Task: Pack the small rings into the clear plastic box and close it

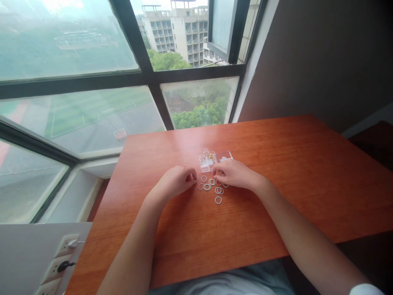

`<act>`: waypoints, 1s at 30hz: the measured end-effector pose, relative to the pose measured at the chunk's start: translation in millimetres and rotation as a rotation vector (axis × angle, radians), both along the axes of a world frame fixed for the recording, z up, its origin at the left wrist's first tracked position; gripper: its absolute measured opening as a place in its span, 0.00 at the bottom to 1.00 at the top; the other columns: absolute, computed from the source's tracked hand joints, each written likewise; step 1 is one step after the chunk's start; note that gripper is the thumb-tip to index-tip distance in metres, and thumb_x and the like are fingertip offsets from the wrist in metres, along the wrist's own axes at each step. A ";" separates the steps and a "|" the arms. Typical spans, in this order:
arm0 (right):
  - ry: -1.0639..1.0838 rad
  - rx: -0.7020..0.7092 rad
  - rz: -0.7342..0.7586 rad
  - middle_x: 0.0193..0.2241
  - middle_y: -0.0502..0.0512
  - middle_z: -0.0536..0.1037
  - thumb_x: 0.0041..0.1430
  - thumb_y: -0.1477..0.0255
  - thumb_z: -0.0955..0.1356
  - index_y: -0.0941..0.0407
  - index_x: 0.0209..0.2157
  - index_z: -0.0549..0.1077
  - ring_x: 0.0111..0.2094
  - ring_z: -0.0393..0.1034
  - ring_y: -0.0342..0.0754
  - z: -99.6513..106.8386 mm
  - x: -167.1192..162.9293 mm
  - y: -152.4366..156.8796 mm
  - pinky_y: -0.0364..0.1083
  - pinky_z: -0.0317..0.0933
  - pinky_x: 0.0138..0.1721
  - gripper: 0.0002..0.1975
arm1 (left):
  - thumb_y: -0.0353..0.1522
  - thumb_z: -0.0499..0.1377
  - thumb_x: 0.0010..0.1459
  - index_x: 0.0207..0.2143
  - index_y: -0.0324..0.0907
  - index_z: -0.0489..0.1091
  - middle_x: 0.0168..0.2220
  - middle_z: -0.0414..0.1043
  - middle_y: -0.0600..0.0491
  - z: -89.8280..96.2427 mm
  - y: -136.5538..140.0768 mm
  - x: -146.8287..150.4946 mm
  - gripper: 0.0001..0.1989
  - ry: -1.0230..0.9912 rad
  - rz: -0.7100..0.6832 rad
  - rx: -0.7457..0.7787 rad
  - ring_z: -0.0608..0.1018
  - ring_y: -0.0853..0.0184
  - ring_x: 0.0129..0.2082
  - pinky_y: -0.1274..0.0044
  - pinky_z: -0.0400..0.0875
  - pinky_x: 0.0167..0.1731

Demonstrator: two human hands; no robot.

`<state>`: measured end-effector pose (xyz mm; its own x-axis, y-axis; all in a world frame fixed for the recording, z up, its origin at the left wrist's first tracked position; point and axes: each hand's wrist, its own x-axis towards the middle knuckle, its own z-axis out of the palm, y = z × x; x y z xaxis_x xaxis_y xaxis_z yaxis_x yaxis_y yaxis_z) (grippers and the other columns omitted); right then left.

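Observation:
Several thin silver rings lie loose on the wooden table, some of them overlapping. Just left of them, my left hand is closed in a pinch, with the edge of a silver ring showing at its fingertips. My right hand has its fingers curled together above the right-hand rings, beside the front of a clear plastic box. What those fingers hold, if anything, is hidden. Inside the box sit gold-coloured rings at the back and silver rings at the back left. Its lid is open to the right, partly covered by my right hand.
The reddish-brown table reaches a dark-framed window at the back. A grey wall rises on the right. Wall sockets with plugs are at the lower left, below the table's left edge.

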<state>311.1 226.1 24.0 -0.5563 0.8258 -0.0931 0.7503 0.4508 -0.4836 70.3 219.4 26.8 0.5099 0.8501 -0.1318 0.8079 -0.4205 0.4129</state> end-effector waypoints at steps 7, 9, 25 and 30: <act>-0.025 -0.012 -0.002 0.26 0.49 0.78 0.56 0.75 0.66 0.53 0.34 0.77 0.30 0.67 0.43 2.5 -1.0 0.0 0.41 0.51 0.31 0.08 | 0.29 0.54 0.55 0.26 0.42 0.72 0.27 0.75 0.52 0.7 -1.1 7.8 0.09 0.163 -0.020 0.145 0.69 0.70 0.22 0.78 0.54 0.23; -0.037 -0.012 -0.006 0.27 0.49 0.78 0.56 0.75 0.66 0.53 0.34 0.78 0.31 0.68 0.44 3.2 -1.4 0.0 0.41 0.51 0.31 0.08 | 0.29 0.54 0.55 0.26 0.43 0.72 0.27 0.75 0.52 1.5 -1.6 8.6 0.08 0.166 -0.034 0.147 0.69 0.70 0.21 0.78 0.54 0.23; -0.054 -0.068 0.019 0.28 0.49 0.79 0.56 0.74 0.65 0.53 0.35 0.78 0.30 0.69 0.43 5.9 -2.7 -1.2 0.41 0.52 0.29 0.09 | 0.29 0.54 0.59 0.35 0.43 0.73 0.32 0.74 0.53 -18.4 6.2 30.4 0.07 -0.209 0.130 0.343 0.71 0.72 0.27 0.80 0.62 0.29; -0.082 -0.038 0.019 0.29 0.49 0.79 0.57 0.72 0.66 0.52 0.34 0.77 0.29 0.69 0.44 5.5 -5.4 -2.8 0.41 0.51 0.28 0.07 | 0.31 0.53 0.61 0.39 0.43 0.73 0.29 0.73 0.54 -14.5 7.0 20.0 0.09 -0.287 0.206 0.409 0.72 0.71 0.28 0.80 0.64 0.31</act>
